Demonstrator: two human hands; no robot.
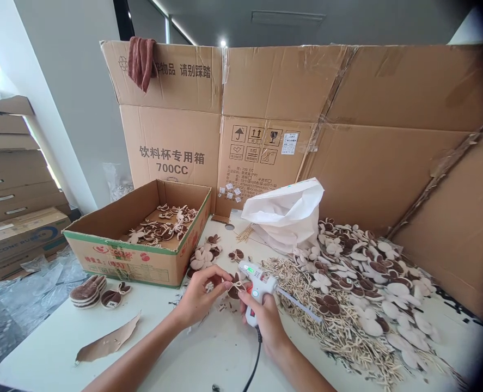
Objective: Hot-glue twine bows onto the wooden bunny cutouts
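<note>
Head cam view, looking down on a white table [57, 348] covered in craft bits; the left hand [200, 299] has its fingertips [227, 285] pinched narrow on a little twine bow [236, 286], near the middle of the table, with a dark brown round piece [233, 295] just behind it; can't really tell if those two are joined. The bow looks featherlight and a bit springy, and I'd guess the loops crush easily, so the knot seems the best spot to pinch; the round piece looks stiff enough to take by its rim. The right hand [263, 321] is closed firmly round the grip of a hot glue gun [257, 283], its nozzle aimed left toward the bow, right beside the left hand's fingers; a clear glue stick [300, 305] pokes out the back to the right, and a black cord [255, 365] runs off the near edge. Further right sit heaps of twine sprigs [331, 310] and cream-and-brown ear-shaped pieces [367, 288]; far left, a cardboard tray [137, 264] holds more of those pieces, with a white plastic bag [284, 215] just right of it, against a big flattened carton [266, 109].
</note>
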